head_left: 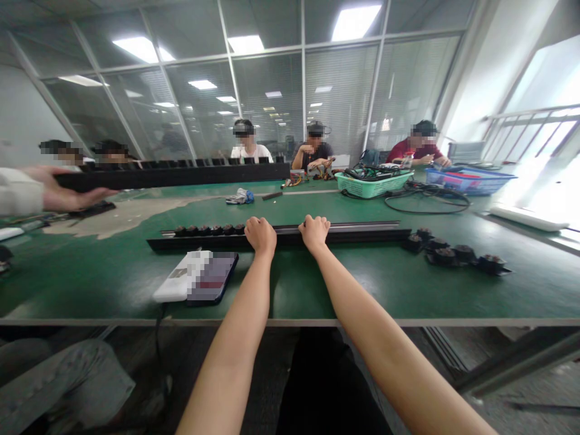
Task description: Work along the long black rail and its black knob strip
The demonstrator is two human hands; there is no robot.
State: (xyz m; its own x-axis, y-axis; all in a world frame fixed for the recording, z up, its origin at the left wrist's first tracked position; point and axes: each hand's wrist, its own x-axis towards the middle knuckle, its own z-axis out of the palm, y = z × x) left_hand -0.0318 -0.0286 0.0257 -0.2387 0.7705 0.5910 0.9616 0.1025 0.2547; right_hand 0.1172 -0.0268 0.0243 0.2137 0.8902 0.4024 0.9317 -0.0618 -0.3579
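Note:
A long black rail [348,236] with a silvery strip along its top lies across the green table in front of me. Several small black modules [205,231] sit in a row in its left part. My left hand [260,234] is closed over the rail just right of that row, its fingers curled down behind the edge. A short way to the right, my right hand [315,232] also grips the rail with bent fingers. Both fingertips are partly hidden, so any small part under them cannot be made out.
Loose black modules [446,255] lie off the rail's right end. A phone [212,278] and a white device [179,278] rest near the front edge. At left, another person's hand [77,190] supports a second black rail [181,176]. Farther back stands a green basket [374,184] of cables.

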